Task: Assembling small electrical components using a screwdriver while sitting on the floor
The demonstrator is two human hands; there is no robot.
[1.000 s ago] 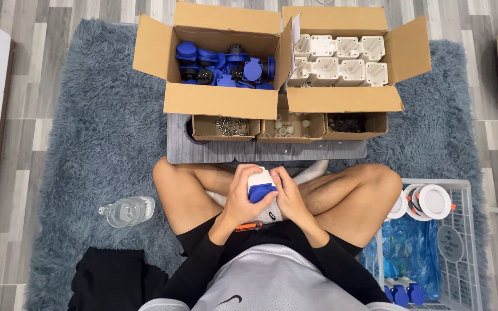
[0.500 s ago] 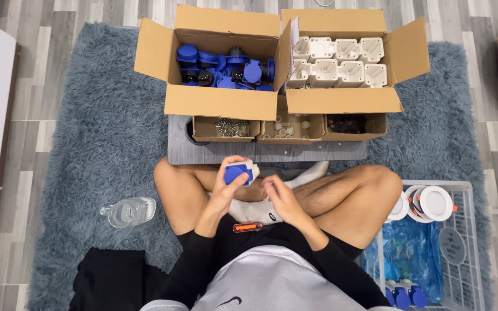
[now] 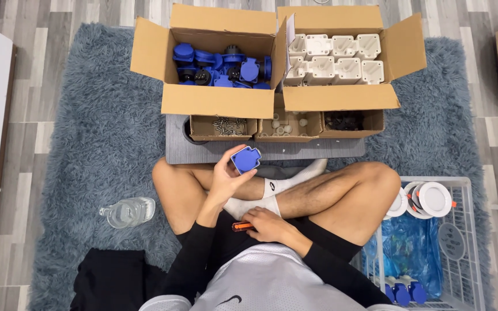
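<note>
Covering the middle of a grey wood-plank floor (image 3: 53, 23), a shaggy blue-grey rug (image 3: 99, 144) is lying under a person who is sitting cross-legged on it. At the far edge of the rug, 2 open cardboard boxes are standing side by side: the left box (image 3: 217, 101) is holding blue parts, the right box (image 3: 341, 98) white parts. Just in front of them, a grey tray (image 3: 260, 151) is carrying 3 small cardboard bins with screws and small pieces. A clear plastic bottle (image 3: 128, 212) is lying on the rug beside the person's left knee, and a white wire basket (image 3: 462, 253) with round white lids and blue items is standing at the person's right.

The left hand (image 3: 226, 181) is being raised above the crossed legs, wrist bent, with its fingers and thumb clamped around the edges of a blue cover piece (image 3: 245, 159), which is being held in the air just short of the grey tray, its flat face turned up toward the camera. The right hand (image 3: 266, 224) is resting low in the lap, its fingers curled together over an orange-handled tool (image 3: 238, 227), only the handle end of which is showing.
</note>
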